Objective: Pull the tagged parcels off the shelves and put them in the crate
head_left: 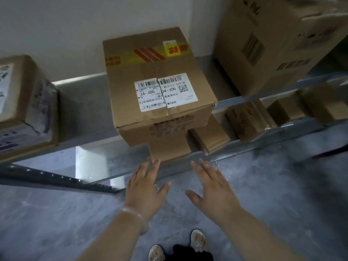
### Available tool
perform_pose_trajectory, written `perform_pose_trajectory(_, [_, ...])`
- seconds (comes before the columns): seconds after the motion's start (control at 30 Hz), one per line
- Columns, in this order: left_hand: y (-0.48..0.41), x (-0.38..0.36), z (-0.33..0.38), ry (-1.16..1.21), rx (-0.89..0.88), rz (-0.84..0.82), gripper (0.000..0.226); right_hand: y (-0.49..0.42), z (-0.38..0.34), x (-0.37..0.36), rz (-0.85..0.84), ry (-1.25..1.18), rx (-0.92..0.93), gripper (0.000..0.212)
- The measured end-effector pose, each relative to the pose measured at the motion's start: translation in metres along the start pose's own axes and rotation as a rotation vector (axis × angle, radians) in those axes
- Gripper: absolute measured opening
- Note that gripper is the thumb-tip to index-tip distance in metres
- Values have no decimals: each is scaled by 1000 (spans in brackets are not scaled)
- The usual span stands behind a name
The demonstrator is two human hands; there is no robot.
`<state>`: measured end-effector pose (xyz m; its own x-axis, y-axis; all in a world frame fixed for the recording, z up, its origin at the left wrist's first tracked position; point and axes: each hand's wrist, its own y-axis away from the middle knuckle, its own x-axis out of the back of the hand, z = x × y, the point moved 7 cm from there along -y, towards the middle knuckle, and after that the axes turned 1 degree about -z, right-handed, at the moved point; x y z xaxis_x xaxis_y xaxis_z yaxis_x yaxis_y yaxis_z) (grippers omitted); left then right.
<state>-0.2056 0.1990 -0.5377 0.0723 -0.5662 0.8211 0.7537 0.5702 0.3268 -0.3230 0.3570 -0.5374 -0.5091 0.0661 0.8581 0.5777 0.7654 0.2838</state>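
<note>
The left hand (146, 187) and the right hand (211, 189) are spread with straight fingers, side by side and slightly apart, gripping nothing. Above and just beyond their fingertips stands the tagged parcel (150, 59) with its white label (148, 95), its front overhanging the edge of the metal shelf (75, 91). A smaller box (169, 151) lies right ahead of the left fingertips; whether they touch it cannot be told.

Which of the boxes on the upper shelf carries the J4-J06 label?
The middle box, the one crossed by red-and-yellow tape; the white label spans its top seam.
</note>
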Motion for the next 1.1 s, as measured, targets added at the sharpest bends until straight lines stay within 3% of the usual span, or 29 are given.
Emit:
perform_pose_trajectory(0.47, [-114,-52,-40,237,253,83,63,-143,63,-64,-132,-140,-110,74])
perform_pose_trajectory(0.57, [-130,-70,-47,301,274,81,59,-161,68,-69,-77,-189,-99,66])
perform_pose_trajectory(0.8, [-147,-99,-71,529,408,31,52,-189,89,-102,-61,-658,-282,49])
perform_pose_trajectory(0.93, [-131,-106,-80,549,535,10,68,-161,93,-106,39,-837,-321,39])
perform_pose_trajectory(1.1, [-95,-115,-79,468,624,-26,84,-122,77,-101,1,-1045,-345,26])
